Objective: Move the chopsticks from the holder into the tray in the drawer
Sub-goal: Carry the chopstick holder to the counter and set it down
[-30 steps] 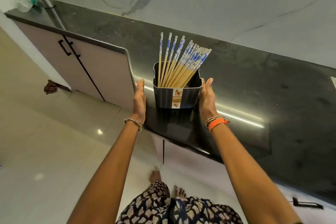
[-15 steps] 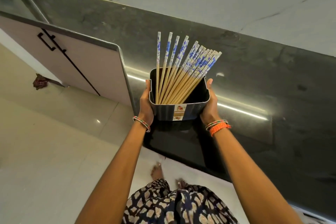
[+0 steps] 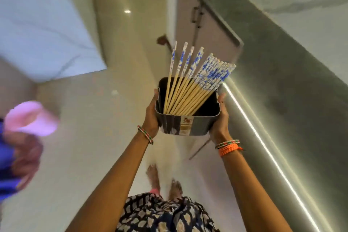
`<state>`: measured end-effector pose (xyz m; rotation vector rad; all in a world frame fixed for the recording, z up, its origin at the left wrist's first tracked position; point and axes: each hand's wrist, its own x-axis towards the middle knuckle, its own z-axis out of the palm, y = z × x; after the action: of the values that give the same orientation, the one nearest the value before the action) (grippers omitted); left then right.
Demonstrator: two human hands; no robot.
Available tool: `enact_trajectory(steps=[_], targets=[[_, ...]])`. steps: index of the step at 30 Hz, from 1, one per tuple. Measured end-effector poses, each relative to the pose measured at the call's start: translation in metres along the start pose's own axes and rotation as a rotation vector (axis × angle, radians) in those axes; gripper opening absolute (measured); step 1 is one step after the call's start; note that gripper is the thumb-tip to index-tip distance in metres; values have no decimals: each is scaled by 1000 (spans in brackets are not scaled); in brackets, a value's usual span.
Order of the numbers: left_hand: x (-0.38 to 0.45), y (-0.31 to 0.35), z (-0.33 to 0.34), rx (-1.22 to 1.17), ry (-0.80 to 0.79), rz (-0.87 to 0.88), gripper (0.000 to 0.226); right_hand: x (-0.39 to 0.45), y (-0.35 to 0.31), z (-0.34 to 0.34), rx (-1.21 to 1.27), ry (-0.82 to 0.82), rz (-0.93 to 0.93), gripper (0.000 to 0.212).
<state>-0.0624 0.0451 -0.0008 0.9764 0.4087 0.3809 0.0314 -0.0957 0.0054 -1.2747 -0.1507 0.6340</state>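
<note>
A dark grey rectangular holder (image 3: pixel 199 125) with a small sticker on its front hangs in the air over the floor, off the counter. Several wooden chopsticks (image 3: pixel 190 84) with blue-and-white patterned tops lean in it, fanned toward the right. My left hand (image 3: pixel 151 117) grips the holder's left side and my right hand (image 3: pixel 220 118) grips its right side. No drawer or tray is in view.
The dark stone counter (image 3: pixel 282 84) runs along the right, with a bright strip on its edge. Cabinet doors (image 3: pixel 199 30) with black handles stand beyond. A blurred person in blue with a pink object (image 3: pixel 30 118) is at the left. My bare feet are on the glossy floor.
Both hands closed on the holder and lifted it off the counter. The view has swung left, so the holder is now over the floor and a blurred person has appeared.
</note>
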Motion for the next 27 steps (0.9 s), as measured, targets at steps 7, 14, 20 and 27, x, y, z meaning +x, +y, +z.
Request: enact_trajectory(steps=[7,14,20,27], targets=[[-148,75,-127,-96,464,272,64,-50,61,176,-25,-552,228,54],[-341,93,-239,-219,1040,551,46,-184,157,333,-41,-940,464,50],[-509,92,-292,-173,1349,716,49,-334,230,442,-35,-1233,576,56],[-639,81,-336,-140,1751,782,52,-460,319,523,-154,-1533,781,40]])
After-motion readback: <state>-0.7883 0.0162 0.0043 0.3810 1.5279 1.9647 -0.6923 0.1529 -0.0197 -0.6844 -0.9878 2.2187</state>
